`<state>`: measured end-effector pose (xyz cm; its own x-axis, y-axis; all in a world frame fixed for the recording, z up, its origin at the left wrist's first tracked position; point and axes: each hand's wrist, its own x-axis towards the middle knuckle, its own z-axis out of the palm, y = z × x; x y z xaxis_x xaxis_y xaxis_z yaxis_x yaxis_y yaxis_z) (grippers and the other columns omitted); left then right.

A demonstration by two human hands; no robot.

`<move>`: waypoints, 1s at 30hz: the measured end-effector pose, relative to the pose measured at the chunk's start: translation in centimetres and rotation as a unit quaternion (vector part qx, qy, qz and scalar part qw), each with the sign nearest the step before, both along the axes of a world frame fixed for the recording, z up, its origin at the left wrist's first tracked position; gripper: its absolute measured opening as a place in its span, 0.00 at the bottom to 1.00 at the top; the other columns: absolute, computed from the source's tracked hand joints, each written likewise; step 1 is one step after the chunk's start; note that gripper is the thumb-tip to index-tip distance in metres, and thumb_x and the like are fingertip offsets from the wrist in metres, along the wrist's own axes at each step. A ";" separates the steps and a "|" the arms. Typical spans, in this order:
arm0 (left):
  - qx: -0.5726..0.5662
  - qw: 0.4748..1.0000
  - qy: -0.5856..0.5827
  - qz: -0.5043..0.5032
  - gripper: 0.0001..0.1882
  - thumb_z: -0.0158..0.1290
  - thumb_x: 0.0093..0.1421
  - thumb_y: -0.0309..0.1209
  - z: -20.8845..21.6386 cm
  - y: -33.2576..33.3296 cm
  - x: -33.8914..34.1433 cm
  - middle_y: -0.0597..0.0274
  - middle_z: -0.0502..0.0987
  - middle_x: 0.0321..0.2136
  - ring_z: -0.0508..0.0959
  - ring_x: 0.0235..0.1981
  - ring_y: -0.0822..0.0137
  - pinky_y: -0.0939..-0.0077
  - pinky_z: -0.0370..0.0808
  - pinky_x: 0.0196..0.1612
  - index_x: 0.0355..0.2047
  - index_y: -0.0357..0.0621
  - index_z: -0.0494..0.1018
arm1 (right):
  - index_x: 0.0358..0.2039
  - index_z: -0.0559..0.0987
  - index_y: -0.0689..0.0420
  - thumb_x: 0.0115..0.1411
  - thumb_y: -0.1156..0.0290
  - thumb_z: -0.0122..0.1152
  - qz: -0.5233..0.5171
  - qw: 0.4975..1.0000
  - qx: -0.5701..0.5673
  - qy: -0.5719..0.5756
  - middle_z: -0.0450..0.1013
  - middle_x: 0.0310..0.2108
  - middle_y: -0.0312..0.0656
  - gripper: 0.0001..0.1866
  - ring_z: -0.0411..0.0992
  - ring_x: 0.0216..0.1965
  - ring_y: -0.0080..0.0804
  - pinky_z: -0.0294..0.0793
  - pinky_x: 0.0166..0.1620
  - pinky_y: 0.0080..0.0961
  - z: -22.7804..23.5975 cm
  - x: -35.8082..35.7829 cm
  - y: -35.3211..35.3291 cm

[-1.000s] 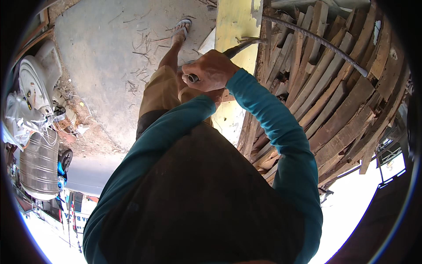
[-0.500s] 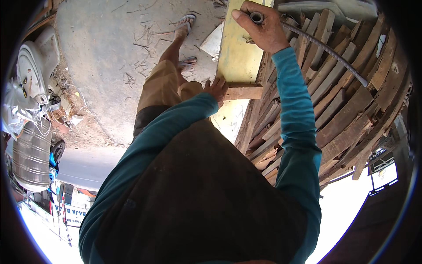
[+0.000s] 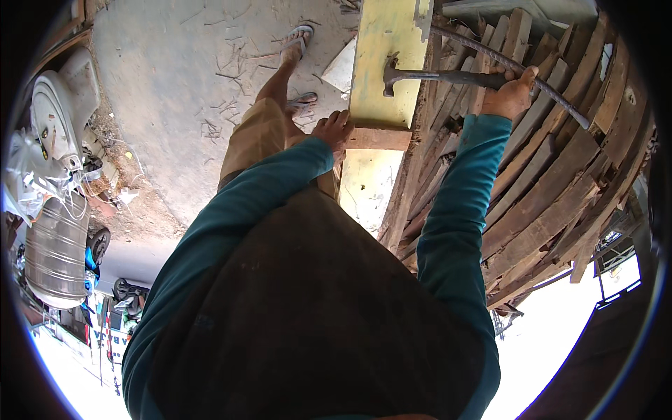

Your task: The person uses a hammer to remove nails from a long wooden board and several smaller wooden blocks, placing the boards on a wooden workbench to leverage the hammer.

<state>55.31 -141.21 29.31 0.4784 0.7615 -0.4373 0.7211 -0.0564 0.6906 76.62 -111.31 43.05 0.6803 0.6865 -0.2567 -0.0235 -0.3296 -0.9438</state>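
My right hand (image 3: pixel 511 96) is closed round the dark handle of a claw hammer (image 3: pixel 448 76). The hammer's metal head is over a worn yellow board (image 3: pixel 381 45), and its handle reaches right over the piled wood. A brown wooden piece (image 3: pixel 378 138) lies crosswise on the board. My left hand (image 3: pixel 334 131) grips its left end, with the fingers bent over it. A ribbed steel bar (image 3: pixel 483 47) runs close by my right hand; whether they touch, I cannot tell. No nail can be made out in the wooden piece.
Stacked old timber (image 3: pixel 553 189) fills the right side. Bent, thin metal pieces (image 3: pixel 227 77) litter the concrete floor (image 3: pixel 161 63). Sandalled feet (image 3: pixel 297 42) stand left of the board. At the far left are a pale basin (image 3: pixel 56 115) and a ribbed grey barrel (image 3: pixel 56 245).
My right hand has moved right and nearer to me; the hammer, seen end-on before, now lies sideways over the board. My left hand has shifted slightly left, still at the wooden piece.
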 end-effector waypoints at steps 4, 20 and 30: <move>-0.024 1.000 -0.005 -0.020 0.40 0.61 0.46 0.31 0.4 1.5 -0.9 0.48 0.57 0.63 0.62 0.63 0.52 0.55 0.71 0.58 0.61 0.37 0.61 | 0.31 0.64 0.55 0.70 0.45 0.46 -0.087 0.989 0.018 0.119 0.58 0.18 0.37 0.24 0.67 0.25 0.34 0.72 0.31 0.37 -2.0 6.1 -3.8; -0.082 0.994 0.006 -0.075 0.42 0.61 0.50 0.32 0.9 2.7 -1.2 0.45 0.56 0.66 0.64 0.64 0.52 0.55 0.72 0.58 0.64 0.38 0.56 | 0.26 0.62 0.53 0.69 0.39 0.42 -0.144 0.977 0.071 0.143 0.52 0.17 0.32 0.29 0.59 0.19 0.28 0.71 0.31 0.35 -2.6 6.5 -10.4; -0.104 0.991 0.022 -0.087 0.39 0.56 0.54 0.31 2.6 3.8 -1.5 0.41 0.57 0.65 0.66 0.62 0.51 0.55 0.73 0.58 0.64 0.35 0.55 | 0.25 0.64 0.56 0.69 0.39 0.43 -0.161 0.987 0.024 -0.011 0.56 0.20 0.36 0.31 0.59 0.20 0.29 0.69 0.28 0.34 -0.5 2.3 -4.8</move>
